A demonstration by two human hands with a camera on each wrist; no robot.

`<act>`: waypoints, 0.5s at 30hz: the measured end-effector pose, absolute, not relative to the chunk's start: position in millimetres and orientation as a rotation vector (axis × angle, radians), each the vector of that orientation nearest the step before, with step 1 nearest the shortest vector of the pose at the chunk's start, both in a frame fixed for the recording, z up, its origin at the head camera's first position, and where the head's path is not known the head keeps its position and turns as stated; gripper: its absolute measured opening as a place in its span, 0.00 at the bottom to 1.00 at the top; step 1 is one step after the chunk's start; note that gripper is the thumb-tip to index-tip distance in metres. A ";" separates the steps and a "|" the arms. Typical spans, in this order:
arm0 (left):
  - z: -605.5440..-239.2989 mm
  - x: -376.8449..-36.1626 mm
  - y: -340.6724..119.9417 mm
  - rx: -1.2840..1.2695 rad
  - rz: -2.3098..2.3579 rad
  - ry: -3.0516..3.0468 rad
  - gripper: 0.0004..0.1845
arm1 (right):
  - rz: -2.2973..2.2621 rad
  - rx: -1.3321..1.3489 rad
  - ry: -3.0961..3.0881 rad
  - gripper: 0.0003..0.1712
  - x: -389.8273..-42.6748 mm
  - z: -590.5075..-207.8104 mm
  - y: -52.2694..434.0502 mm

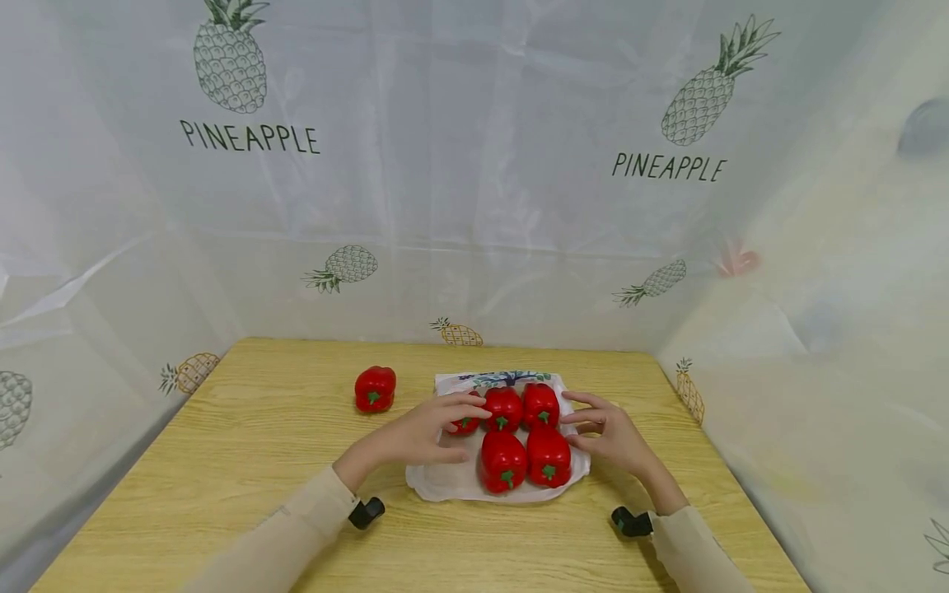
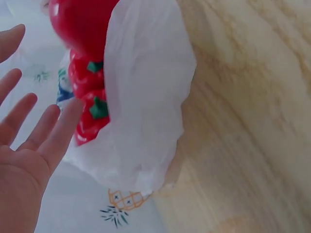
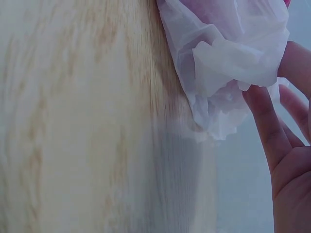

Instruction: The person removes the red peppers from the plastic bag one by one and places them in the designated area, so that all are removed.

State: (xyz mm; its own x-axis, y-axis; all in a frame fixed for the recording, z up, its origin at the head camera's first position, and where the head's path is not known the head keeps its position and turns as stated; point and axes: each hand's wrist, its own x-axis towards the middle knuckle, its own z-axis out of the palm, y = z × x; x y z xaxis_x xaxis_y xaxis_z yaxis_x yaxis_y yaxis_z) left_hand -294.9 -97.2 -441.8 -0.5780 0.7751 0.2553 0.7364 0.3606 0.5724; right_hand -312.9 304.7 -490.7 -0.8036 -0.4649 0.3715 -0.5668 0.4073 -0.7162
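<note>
Wooden table (image 1: 245,461): both hands (image 1: 430,428) flank red peppers (image 1: 519,432) on white bag (image 1: 445,482).

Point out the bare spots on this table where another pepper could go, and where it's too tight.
Free: the wide strip of table left of the white bag, below the lone pepper; the front edge between both sleeves; the back strip behind the bag. Crowded: the bag itself, packed with peppers, with the left hand and right hand at its sides.

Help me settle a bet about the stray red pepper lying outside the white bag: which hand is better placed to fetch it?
Probably the left hand. The stray pepper lies on the table to the left of the bag, on that hand's side. The right hand rests at the bag's far edge.
</note>
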 end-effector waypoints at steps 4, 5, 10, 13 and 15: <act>-446.3 -293.3 -92.0 1.389 1.029 2.504 0.32 | 1.363 0.929 -2.533 0.15 -312.2 -490.7 304.2; -447.2 -292.8 -91.1 1.378 1.030 2.500 0.32 | 1.367 0.928 -2.530 0.15 -311.9 -490.7 304.0; -451.1 -290.9 -87.7 1.366 1.001 2.503 0.32 | 1.381 0.934 -2.518 0.15 -310.4 -490.7 303.3; -453.6 -289.8 -86.0 1.362 0.974 2.516 0.31 | 1.385 0.943 -2.508 0.15 -309.9 -491.2 302.7; -454.9 -289.0 -84.9 1.346 0.965 2.517 0.31 | 1.383 0.951 -2.502 0.15 -309.9 -491.7 302.2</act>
